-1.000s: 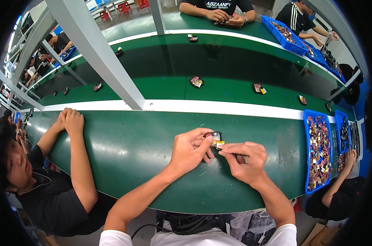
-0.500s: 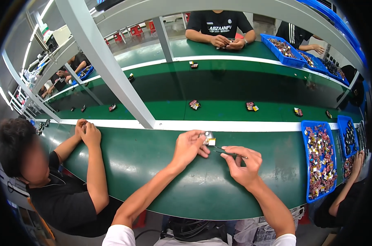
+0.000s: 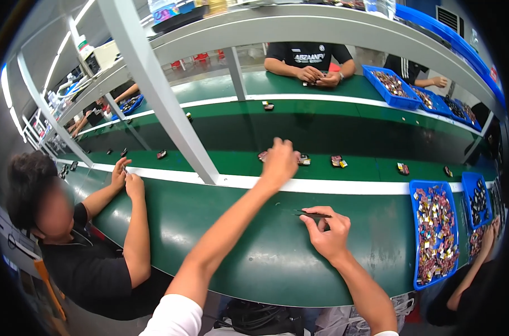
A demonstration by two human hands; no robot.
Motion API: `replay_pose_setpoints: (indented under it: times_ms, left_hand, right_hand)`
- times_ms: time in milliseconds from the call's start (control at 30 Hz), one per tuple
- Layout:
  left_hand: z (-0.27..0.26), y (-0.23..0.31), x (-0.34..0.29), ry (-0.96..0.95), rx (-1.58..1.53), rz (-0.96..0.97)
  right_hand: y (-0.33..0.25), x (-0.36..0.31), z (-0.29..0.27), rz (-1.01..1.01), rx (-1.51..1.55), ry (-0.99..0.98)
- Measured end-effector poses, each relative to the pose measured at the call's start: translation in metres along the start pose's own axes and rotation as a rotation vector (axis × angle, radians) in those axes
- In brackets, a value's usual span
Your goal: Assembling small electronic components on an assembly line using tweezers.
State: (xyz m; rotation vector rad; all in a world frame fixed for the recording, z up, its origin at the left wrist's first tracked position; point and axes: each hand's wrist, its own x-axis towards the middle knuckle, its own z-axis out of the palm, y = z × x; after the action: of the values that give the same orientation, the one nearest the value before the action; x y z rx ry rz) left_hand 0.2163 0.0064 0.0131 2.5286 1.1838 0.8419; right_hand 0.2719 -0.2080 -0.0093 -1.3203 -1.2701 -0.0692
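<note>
My left hand (image 3: 280, 163) reaches over the white rail onto the dark green conveyor belt. Its fingers are bent and partly blurred, so whether they grip anything is unclear. Close against its left side lies a small black part with a pinkish piece (image 3: 263, 157); at its right edge sits a similar dark part with a yellow-and-white bit (image 3: 304, 160). Above the green worktop (image 3: 254, 246), my right hand (image 3: 330, 232) pinches dark tweezers (image 3: 316, 214) whose tips point left, with nothing visible between them.
More small parts (image 3: 339, 162) are spaced along the belt. A blue tray (image 3: 413, 235) full of small pieces stands at the right, beside another blue tray (image 3: 466, 193). A grey upright post (image 3: 164, 106) rises left of my hand. Co-workers sit left, right and opposite.
My left hand has moved from the worktop, where it held a small part near the tweezers, forward to the belt. My right hand stays over the worktop with the tweezers. The view has tilted upward.
</note>
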Motion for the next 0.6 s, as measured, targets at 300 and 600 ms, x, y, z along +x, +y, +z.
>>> replay_pose_setpoints:
  times_ms: [300, 600]
  left_hand:
    - [-0.064, -0.086, 0.015, 0.164, -0.038, -0.027]
    - [-0.013, 0.025, 0.017, -0.312, -0.577, -0.013]
  right_hand:
    - [-0.003, 0.002, 0.002, -0.015, 0.022, -0.019]
    - [0.001, -0.001, -0.003, 0.024, -0.044, -0.076]
